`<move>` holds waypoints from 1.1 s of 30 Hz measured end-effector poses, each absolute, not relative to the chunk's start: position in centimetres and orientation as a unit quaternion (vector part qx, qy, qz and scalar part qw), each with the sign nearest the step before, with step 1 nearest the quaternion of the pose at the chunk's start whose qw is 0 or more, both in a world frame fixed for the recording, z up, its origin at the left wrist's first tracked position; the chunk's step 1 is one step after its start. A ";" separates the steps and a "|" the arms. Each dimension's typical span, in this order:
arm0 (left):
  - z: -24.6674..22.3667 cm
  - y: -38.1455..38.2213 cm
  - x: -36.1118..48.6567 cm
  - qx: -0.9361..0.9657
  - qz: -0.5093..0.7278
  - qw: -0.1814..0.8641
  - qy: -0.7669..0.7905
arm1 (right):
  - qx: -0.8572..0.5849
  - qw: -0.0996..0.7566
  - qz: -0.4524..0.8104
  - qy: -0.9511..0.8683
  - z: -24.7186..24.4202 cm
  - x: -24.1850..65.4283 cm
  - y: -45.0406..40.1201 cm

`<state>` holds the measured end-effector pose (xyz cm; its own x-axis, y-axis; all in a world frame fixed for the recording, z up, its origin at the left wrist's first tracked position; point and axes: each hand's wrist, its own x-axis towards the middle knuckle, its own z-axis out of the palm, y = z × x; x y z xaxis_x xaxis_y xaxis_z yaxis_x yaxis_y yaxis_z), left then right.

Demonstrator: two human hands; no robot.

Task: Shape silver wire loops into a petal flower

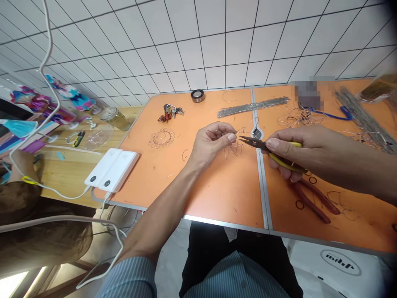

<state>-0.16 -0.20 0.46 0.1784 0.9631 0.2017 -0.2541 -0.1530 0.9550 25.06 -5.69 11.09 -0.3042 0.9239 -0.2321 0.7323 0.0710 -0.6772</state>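
Observation:
Pinched between the thumb and fingers of my left hand [214,142] is a bent wire piece [234,150], its thin loops spreading out to the right and below. My right hand [290,151] is wrapped round needle-nose pliers [282,160] with yellow handles. The dark plier tips point left and lie close to the wire; whether they touch it I cannot tell. Red-handled pliers [313,200] lie on the orange table [198,194] below my right hand, their head hidden by it. A flower-shaped wire ring [161,138] rests flat to the left.
Toward the wall lie a black tape roll [197,96], keys [172,111] and a bundle of straight wires [252,106]. Tangled wire [300,118] and more rods [366,118] are at right. White power banks [111,169] with cables sit at the left edge. A metal seam [262,190] crosses the table.

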 end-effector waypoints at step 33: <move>-0.7 1.0 0.0 0.564 0.549 0.560 0.261 | -0.554 0.155 0.437 -0.692 11.3 25.5 -6.6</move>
<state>-0.03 1.04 -0.70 0.2615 0.9082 0.3268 -0.3205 -0.2376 0.9170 25.55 -6.56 11.30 -0.3382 0.9017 -0.2693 0.6307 0.0048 -0.7760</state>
